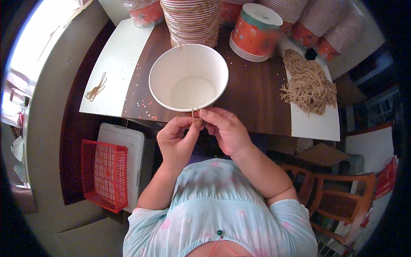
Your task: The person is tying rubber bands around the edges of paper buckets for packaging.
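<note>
Left hand (176, 139), right hand (224, 128) pinch string (196, 115) at cup (188, 77); string pile (309, 83) right.

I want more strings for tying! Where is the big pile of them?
In the head view, the pile of tan strings lies on the white sheet at the table's right side, right of the white paper bucket, below the orange cups.

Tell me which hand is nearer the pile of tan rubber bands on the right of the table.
Right. The right hand sits below-left of the pile of rubber bands, at the paper bucket's near rim; the left hand lies farther left.
</note>
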`<state>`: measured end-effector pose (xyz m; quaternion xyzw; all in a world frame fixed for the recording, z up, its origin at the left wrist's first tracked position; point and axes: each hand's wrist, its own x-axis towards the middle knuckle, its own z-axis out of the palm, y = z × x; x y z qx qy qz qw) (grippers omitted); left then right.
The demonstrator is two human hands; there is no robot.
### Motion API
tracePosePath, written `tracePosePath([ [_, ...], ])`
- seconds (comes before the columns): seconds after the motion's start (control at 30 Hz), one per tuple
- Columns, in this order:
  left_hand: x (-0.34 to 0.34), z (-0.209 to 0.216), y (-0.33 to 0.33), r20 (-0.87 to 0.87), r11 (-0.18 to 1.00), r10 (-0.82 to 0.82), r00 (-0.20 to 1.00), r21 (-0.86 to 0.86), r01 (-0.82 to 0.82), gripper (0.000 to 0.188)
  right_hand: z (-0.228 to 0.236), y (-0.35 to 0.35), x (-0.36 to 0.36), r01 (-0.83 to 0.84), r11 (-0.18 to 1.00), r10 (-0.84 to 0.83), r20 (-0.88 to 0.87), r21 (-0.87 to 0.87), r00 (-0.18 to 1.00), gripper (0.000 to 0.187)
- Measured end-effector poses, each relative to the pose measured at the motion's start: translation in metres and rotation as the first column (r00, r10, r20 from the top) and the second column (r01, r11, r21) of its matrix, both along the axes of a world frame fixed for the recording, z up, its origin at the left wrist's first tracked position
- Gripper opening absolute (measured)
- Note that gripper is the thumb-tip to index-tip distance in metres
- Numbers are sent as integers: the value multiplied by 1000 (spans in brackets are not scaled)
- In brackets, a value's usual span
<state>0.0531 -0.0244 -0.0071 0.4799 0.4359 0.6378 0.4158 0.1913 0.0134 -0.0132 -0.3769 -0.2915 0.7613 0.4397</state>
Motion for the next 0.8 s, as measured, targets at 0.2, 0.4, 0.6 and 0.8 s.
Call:
tracePosePath([
  [0.2, -4, 1, 0, -36, 998, 41, 999, -51, -42, 7, -4, 5, 6, 26, 1000, -25, -80, 13, 996, 14],
  [0.4, -2, 2, 2, 16, 996, 58, 998, -69, -57, 7, 2, 6, 14, 28, 964, -87, 215, 263, 973, 13],
  [0.6, -2, 3, 3, 29, 997, 44, 999, -67, -42, 7, 18, 6, 16, -87, 808, -351, 594, 583, 724, 13],
  [0.8, -4, 4, 4, 67, 992, 53, 996, -114, -45, 7, 30, -2, 16, -131, 721, -463, 614, 680, 640, 13],
])
